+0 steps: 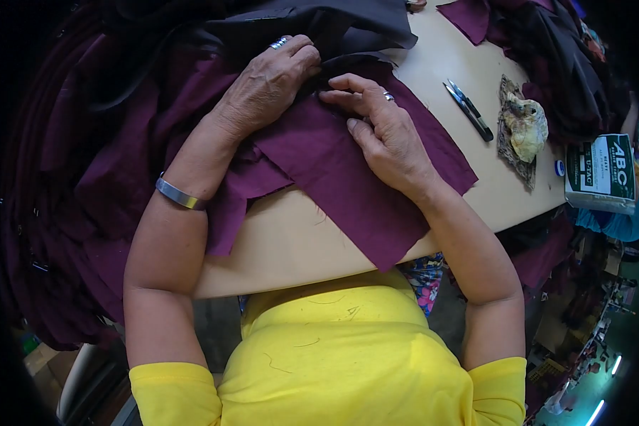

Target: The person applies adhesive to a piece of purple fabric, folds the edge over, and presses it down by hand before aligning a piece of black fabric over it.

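My left hand has its fingers curled closed at the edge of a dark, nearly black cloth; the fingertips are partly hidden in it. To the right, my right hand rests over a maroon cloth piece, thumb and fingers bent but apart. The maroon piece lies on the table, one corner reaching the near edge. Where the dark cloth meets the maroon one, between my hands, the edges overlap. A few loose threads lie below the maroon cloth's edge.
A large heap of maroon cloth hangs at the left. At the right are a pair of thread snips or a pen, a crumpled yellowish bundle on a ragged pad, a green-and-white ABC box and more dark cloth.
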Demonstrator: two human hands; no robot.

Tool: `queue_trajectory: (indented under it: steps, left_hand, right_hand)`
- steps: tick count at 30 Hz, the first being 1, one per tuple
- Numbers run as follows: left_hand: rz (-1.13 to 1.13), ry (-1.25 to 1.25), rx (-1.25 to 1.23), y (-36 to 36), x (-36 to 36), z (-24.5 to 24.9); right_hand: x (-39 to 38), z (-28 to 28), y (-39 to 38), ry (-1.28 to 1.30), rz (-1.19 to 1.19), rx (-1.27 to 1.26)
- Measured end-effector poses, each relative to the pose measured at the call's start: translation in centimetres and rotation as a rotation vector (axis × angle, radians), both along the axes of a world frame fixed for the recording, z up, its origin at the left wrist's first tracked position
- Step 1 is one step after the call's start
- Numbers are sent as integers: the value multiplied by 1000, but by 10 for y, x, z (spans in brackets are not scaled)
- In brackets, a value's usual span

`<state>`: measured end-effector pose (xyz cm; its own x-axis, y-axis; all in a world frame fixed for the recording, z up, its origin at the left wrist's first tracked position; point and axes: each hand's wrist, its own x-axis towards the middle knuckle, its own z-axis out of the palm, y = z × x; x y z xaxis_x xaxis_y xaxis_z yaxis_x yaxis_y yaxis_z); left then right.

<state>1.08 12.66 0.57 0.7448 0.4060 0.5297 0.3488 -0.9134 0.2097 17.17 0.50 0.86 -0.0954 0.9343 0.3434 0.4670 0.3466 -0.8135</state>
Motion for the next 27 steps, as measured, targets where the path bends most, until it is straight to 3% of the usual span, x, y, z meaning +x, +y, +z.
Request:
queue_trajectory:
  steps: [5,8,12,15,18,22,27]
  left_hand:
    - [6,5,-22,0,0,-1]
    - [22,0,-19,-1,0,0]
    - [41,-130,-155,-2,0,3]
    - [27,-291,38,-4,1,13]
    - [38,-314,13,-26,-3,33]
    - [-178,6,-91,-43,-6,36]
    - [-105,108,-24,-28,-10,23]
  right_hand:
    - [-4,-6,3,-213,2,123]
    - [-3,-8,7,-149,8,161]
    - [2,2,2,179,-78,-51]
    - [5,-1,3,237,-93,-49]
    - [5,-1,3,289,-91,-47]
    - [7,0,4,314,-113,-52]
    - [11,-2,6,352,-117,-72]
